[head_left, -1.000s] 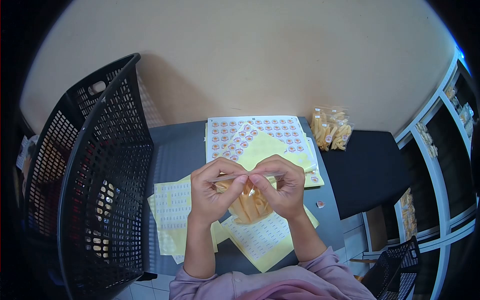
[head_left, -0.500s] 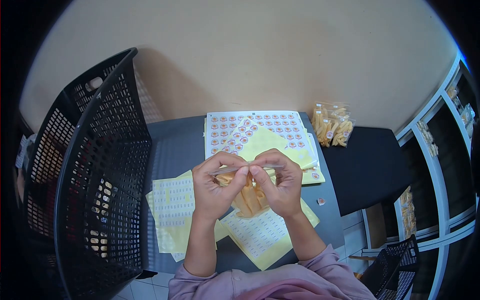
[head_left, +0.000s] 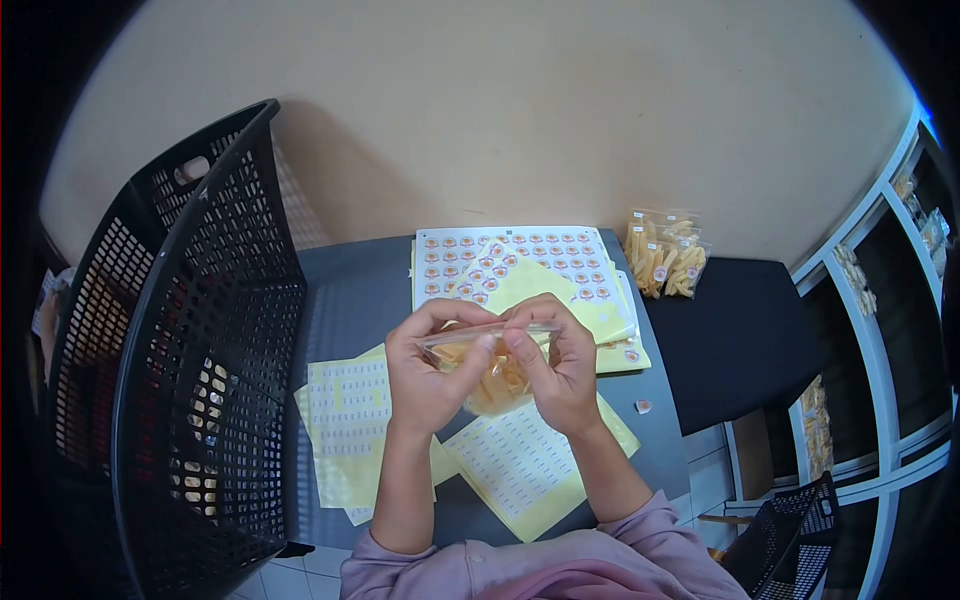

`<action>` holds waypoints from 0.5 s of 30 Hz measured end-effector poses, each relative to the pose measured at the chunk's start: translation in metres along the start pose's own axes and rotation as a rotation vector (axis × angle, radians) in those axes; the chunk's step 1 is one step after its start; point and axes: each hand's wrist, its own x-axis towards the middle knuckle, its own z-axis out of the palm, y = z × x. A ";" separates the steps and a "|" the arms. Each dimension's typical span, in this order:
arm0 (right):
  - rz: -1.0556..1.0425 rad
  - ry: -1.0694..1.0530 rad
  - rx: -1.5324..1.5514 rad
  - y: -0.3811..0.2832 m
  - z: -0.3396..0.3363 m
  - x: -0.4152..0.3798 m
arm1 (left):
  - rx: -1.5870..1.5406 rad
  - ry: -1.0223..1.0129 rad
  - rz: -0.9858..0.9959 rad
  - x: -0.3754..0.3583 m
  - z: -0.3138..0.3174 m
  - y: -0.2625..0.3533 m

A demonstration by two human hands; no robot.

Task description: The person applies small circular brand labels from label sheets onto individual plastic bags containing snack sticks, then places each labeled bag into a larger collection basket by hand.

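Note:
Between my two hands is a clear plastic bag [head_left: 497,385] of pale yellow snack sticks, held by its top edge over the table. My left hand [head_left: 432,365] pinches the left part of that edge, thumb in front and fingers behind. On the other side my right hand [head_left: 557,365] grips the rim the same way, its thumb near the middle. Below the bag lies a yellow-backed sheet of small printed labels [head_left: 520,465]. Behind the hands are sheets of round logo stickers [head_left: 540,242], with a partly peeled yellow backing [head_left: 545,285] on top.
A tall black perforated basket [head_left: 215,330] stands at the left. More label sheets [head_left: 345,410] lie beside it. Filled snack bags [head_left: 665,255] stand at the back right, near a black-covered surface [head_left: 740,335]. One loose sticker [head_left: 643,407] lies near the table's right edge. White-framed shelves [head_left: 870,330] hold packets.
The bag's top edge has tilted so more of its clear upper band shows, and its lower end has risen. Both hands keep their hold, with the thumbs slightly farther apart.

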 end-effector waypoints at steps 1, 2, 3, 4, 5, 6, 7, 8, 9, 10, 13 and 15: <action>-0.001 0.001 0.000 0.000 0.000 -0.001 | -0.050 0.034 0.047 0.001 0.002 0.001; -0.021 -0.007 -0.052 0.001 -0.001 -0.002 | -0.050 0.032 0.048 0.000 0.001 0.001; -0.041 -0.015 -0.103 0.001 -0.001 -0.003 | -0.023 0.003 0.036 -0.001 -0.002 0.001; -0.042 -0.014 -0.103 0.001 0.000 -0.002 | 0.006 -0.027 0.023 -0.001 -0.004 0.001; -0.046 -0.008 -0.095 0.000 0.001 -0.002 | 0.005 -0.026 0.025 -0.002 -0.003 0.002; -0.050 -0.003 -0.087 -0.001 0.002 -0.001 | 0.028 0.017 0.024 -0.003 -0.003 0.003; -0.052 -0.006 -0.088 -0.002 0.004 0.000 | 0.051 0.061 0.023 -0.003 -0.002 0.004; -0.031 0.030 0.024 -0.002 0.007 0.000 | 0.051 0.063 0.025 -0.003 -0.003 0.005; -0.009 0.066 0.137 -0.002 0.008 0.001 | 0.070 0.070 0.019 -0.003 -0.004 0.006; -0.010 0.064 0.137 -0.003 0.008 0.001 | 0.089 0.077 0.013 -0.003 -0.005 0.008; -0.054 0.074 0.098 -0.004 0.004 0.001 | 0.129 0.035 0.035 -0.002 -0.005 0.012; -0.150 -0.043 -0.250 -0.005 -0.004 0.004 | 0.393 -0.061 0.152 0.001 -0.014 0.022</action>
